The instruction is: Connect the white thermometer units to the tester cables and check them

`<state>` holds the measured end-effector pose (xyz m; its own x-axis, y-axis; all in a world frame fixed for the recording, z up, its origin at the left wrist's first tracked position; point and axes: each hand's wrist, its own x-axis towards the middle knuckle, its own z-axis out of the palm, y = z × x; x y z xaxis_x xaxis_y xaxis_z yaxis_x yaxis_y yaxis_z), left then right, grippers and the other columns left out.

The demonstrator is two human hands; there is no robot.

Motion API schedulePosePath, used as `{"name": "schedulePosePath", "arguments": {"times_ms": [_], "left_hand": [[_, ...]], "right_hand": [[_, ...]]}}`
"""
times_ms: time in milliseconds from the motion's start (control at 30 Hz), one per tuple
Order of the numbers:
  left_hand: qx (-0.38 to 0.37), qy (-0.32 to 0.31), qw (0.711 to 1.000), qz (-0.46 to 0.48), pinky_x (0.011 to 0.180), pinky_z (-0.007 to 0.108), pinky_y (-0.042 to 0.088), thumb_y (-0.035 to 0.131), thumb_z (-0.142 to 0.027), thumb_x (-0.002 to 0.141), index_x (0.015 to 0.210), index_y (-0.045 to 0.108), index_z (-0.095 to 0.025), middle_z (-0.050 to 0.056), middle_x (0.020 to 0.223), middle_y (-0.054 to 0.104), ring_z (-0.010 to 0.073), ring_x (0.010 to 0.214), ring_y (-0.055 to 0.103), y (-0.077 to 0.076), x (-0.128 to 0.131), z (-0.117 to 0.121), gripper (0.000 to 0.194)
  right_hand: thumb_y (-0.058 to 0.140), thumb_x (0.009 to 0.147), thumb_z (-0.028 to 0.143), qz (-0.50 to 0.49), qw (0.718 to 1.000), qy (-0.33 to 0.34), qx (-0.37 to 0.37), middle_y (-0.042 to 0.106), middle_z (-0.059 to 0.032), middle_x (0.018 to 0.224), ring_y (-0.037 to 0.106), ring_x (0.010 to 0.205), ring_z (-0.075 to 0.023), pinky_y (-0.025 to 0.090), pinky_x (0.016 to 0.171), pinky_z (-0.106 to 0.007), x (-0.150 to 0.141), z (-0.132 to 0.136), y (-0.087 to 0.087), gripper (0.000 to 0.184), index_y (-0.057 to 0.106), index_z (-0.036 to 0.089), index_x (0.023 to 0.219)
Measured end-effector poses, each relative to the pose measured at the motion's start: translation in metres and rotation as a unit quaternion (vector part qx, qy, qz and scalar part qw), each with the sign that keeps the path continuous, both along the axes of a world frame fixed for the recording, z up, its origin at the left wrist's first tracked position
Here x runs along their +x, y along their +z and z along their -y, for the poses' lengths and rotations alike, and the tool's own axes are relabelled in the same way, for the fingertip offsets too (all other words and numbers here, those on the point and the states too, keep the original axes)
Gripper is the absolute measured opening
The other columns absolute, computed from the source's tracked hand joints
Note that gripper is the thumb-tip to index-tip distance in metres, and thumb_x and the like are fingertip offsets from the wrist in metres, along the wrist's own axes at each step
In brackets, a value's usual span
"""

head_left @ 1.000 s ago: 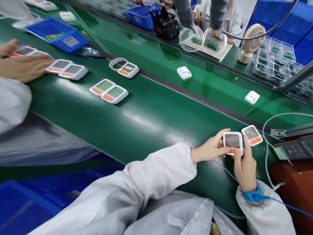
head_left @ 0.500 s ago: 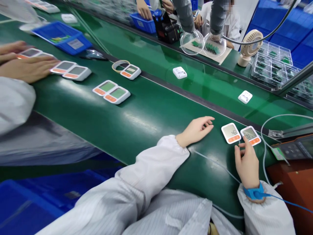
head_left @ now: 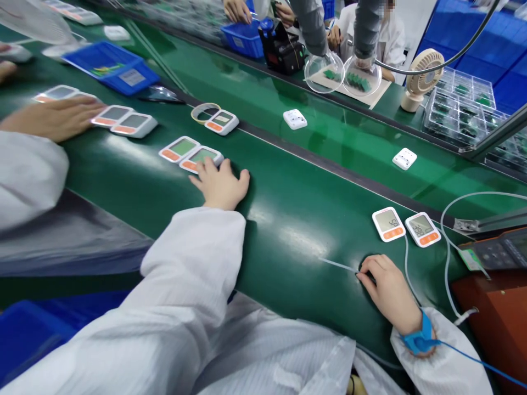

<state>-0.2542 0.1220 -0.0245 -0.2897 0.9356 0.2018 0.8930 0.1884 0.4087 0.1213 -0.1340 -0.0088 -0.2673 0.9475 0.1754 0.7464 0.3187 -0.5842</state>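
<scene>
My left hand (head_left: 221, 184) lies far out on the green conveyor belt (head_left: 288, 214), fingers stretched and touching the nearer of two white monitors with green screens (head_left: 191, 154). Close to me, my right hand (head_left: 389, 289) rests on the belt with its fingers curled, the fingertips pinching a thin white tube (head_left: 337, 265). Two white monitors with orange buttons and lit screens (head_left: 405, 225) lie side by side just beyond my right hand, apart from it. A blue strap (head_left: 418, 336) circles my right wrist.
Another person's hand (head_left: 53, 118) rests by more monitors (head_left: 123, 120) at the left. A tape ring (head_left: 202, 111), small white units (head_left: 295, 119), blue bins (head_left: 111, 68), a desk fan (head_left: 422, 74) and clear trays (head_left: 465, 104) lie beyond. Cables and a red-brown box (head_left: 498, 307) sit at the right.
Both hands let go of the monitor, which now lies beside the other one. My left hand swept left to the green-screen pair. My right hand drew back and curled onto the tube.
</scene>
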Motion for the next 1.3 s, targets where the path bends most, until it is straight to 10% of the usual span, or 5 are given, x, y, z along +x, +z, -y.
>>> {"name": "schedulePosePath", "arguments": {"times_ms": [500, 700, 900, 1133, 1300], "left_hand": [[0.002, -0.081, 0.996, 0.027, 0.107, 0.062, 0.037, 0.064, -0.046, 0.084, 0.141, 0.053, -0.017, 0.021, 0.132, 0.056, 0.0446, 0.129, 0.048, -0.001, 0.040, -0.011, 0.065], [0.042, -0.278, 0.958, 0.053, 0.109, 0.050, 0.045, 0.070, -0.027, 0.069, 0.143, 0.045, -0.009, 0.020, 0.132, 0.058, 0.0367, 0.122, 0.057, -0.007, 0.067, 0.003, 0.080], [0.078, -0.430, 0.849, 0.296, 0.101, 0.045, 0.050, 0.069, -0.039, 0.075, 0.148, 0.039, -0.018, 0.016, 0.135, 0.056, 0.0295, 0.114, 0.061, -0.011, 0.133, 0.056, 0.081], [-0.121, -0.462, 0.557, 0.680, 0.076, 0.033, 0.054, 0.062, -0.060, 0.089, 0.149, 0.038, -0.024, 0.013, 0.121, 0.060, 0.0192, 0.087, 0.062, 0.001, 0.230, 0.170, 0.074], [-0.259, -0.431, 0.452, 0.737, 0.067, 0.027, 0.050, 0.062, -0.064, 0.088, 0.143, 0.045, -0.021, 0.006, 0.100, 0.060, 0.0151, 0.077, 0.060, 0.009, 0.243, 0.188, 0.072]], "right_hand": [[0.055, 0.106, 0.017, -0.251, 0.950, -0.128, 0.132, 0.063, -0.0045, 0.102, 0.064, 0.078, -0.0114, 0.058, 0.073, -0.020, -0.006, 0.008, 0.016, 0.048, 0.044, 0.024, 0.152], [0.042, 0.108, 0.006, -0.190, 0.949, -0.118, 0.223, 0.059, -0.0104, 0.129, 0.068, 0.091, -0.0152, 0.061, 0.079, -0.030, -0.005, 0.006, 0.013, 0.069, 0.018, 0.035, 0.166], [0.049, 0.108, 0.010, -0.109, 0.953, -0.146, 0.241, 0.061, -0.0081, 0.111, 0.063, 0.093, -0.0152, 0.055, 0.080, -0.026, -0.002, 0.005, 0.026, 0.033, 0.067, 0.023, 0.132], [0.066, 0.104, 0.020, -0.104, 0.938, -0.196, 0.266, 0.064, -0.0050, 0.098, 0.061, 0.078, -0.0129, 0.051, 0.069, -0.023, 0.000, 0.005, 0.026, 0.006, 0.071, 0.017, 0.105], [0.060, 0.107, 0.021, -0.096, 0.945, -0.197, 0.244, 0.066, -0.0061, 0.100, 0.064, 0.083, -0.0162, 0.052, 0.073, -0.027, 0.002, 0.003, 0.027, 0.010, 0.070, 0.017, 0.107]]}}
